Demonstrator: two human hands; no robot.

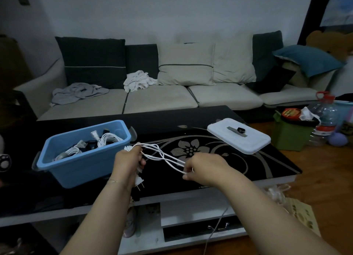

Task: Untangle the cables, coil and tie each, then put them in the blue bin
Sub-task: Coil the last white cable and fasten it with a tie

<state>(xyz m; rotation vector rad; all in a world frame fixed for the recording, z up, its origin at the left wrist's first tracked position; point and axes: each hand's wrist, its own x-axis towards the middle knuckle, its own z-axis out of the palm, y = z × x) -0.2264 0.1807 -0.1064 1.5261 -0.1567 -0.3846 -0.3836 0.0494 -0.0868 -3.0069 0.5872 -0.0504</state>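
Held over the desk's [248,170] near edge: a white cable [164,156] stretched in loose loops between both hands. Left hand [127,162] closed round the gathered end, plug [139,182] dangling beneath; right hand [203,167] with fingers [188,167] pinching the far bend of the loops. Light, limp, a little slick by the look; likely to spring loose unless gripped at both bends, not by the plug. Farther left, at the desk's left edge, the blue bin [80,159] with coiled cables [107,138] already inside. Toward the far right corner, a white lid [238,138].
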